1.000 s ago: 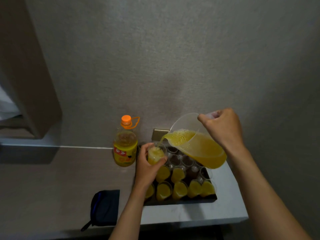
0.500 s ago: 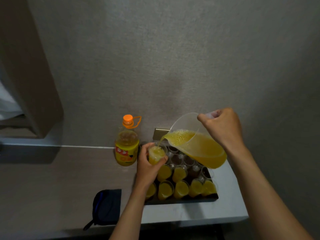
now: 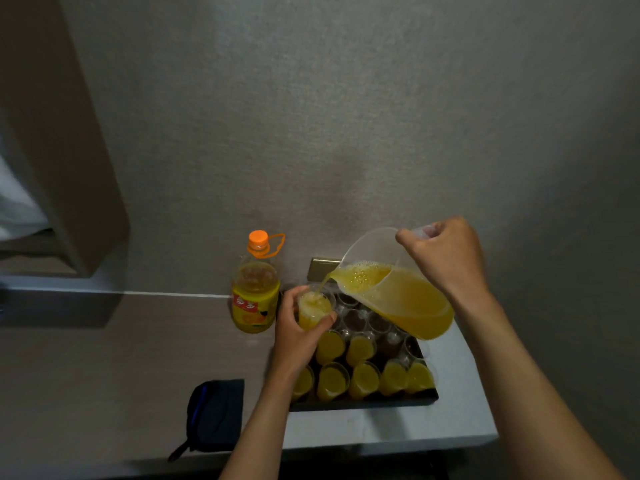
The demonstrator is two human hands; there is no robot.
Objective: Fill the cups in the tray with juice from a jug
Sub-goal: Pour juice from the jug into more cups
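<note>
One head-worn wide-angle camera is looking forward and steeply down from above the desk [image 3: 104, 375], facing the grey wall [image 3: 346, 116] behind it. Both forearms are reaching in from the bottom edge, so the view is sitting close. The black tray [image 3: 363, 403] is lying low and right of centre, while the wall is filling the upper half and bending at the edges.

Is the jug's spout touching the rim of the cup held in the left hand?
Apart. The head view shows the jug tilted above the cup, with a visible stream of juice falling across the gap from spout to cup.
</note>
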